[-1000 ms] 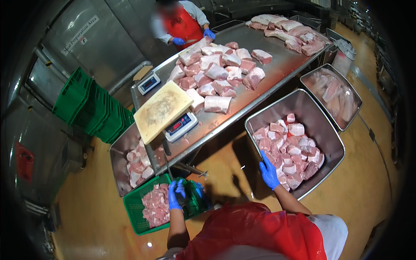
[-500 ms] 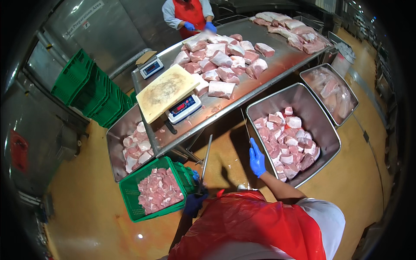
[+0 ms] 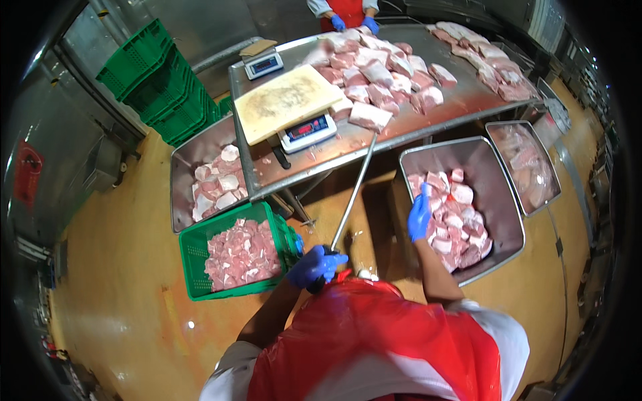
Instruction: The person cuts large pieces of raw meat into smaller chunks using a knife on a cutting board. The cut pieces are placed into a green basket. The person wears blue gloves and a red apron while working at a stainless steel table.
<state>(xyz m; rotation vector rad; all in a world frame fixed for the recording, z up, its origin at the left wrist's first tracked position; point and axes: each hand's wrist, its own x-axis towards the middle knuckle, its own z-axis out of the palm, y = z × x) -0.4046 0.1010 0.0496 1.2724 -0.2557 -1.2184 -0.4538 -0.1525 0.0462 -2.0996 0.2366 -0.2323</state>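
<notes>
My left hand [image 3: 317,265], in a blue glove, is closed round the black handle of a honing steel [image 3: 354,190]. The long rod slants up and right, its tip near the table's front edge. My right hand [image 3: 419,217], also gloved in blue, is at the left side of a steel tub [image 3: 502,194] holding pink meat chunks [image 3: 461,227]. Its fingers are curled on a knife whose slim blade showed half a second ago; now the blade cannot be made out against the tub and meat. A green crate [image 3: 194,257] of small meat pieces [image 3: 241,254] stands left of my left hand.
A steel table [image 3: 428,120] ahead bears cut meat blocks [image 3: 378,73], long slabs [image 3: 478,53], a cutting board [image 3: 287,100] and scales [image 3: 307,134]. Another steel tub [image 3: 184,180] and stacked green crates [image 3: 157,80] are left. A co-worker's gloved hands [image 3: 354,25] are across the table.
My left hand has risen and turned, so the steel now slants further right. My right hand has moved right and up towards the tub. The view has shifted, and the co-worker's hands moved apart.
</notes>
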